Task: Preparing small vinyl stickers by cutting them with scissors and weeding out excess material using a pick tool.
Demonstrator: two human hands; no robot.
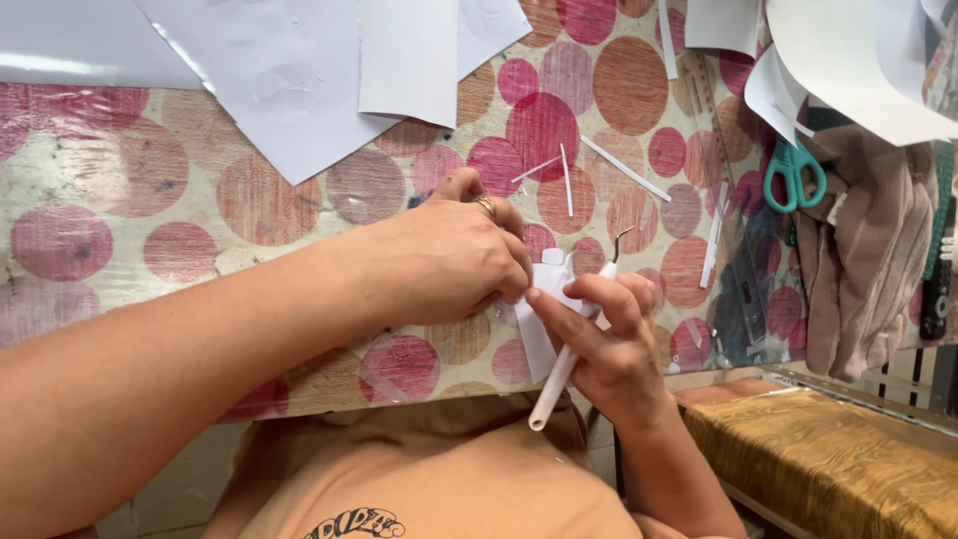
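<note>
Both hands meet just over the near edge of the counter [120, 260], each grip closed on the same small work. Right hand [614, 349] grasps a thin white stick [559, 379] between thumb and fingers, the stick slanting down toward the lap, with a dark wire hook [624, 240] rising from its upper end. Left hand [449, 260], a gold ring [486, 207] on one finger, pinches a small white paper piece [549, 284] wrapped against the stick's top.

How the paper is fixed to the stick is hidden behind the left fingers, and its full shape cannot be made out. White paper sheets [289, 70] run off the upper edge. Teal-handled scissors [795, 175] lie partly under paper at the right, blades hidden.

A cloth of pink and orange circles covers the counter, strewn with narrow paper strips [624, 168]. A clear ruler [733, 250] lies near the right edge, beside a hanging beige cloth [858, 260]. Below, a yellow wood-grain surface [838, 459] shows.
</note>
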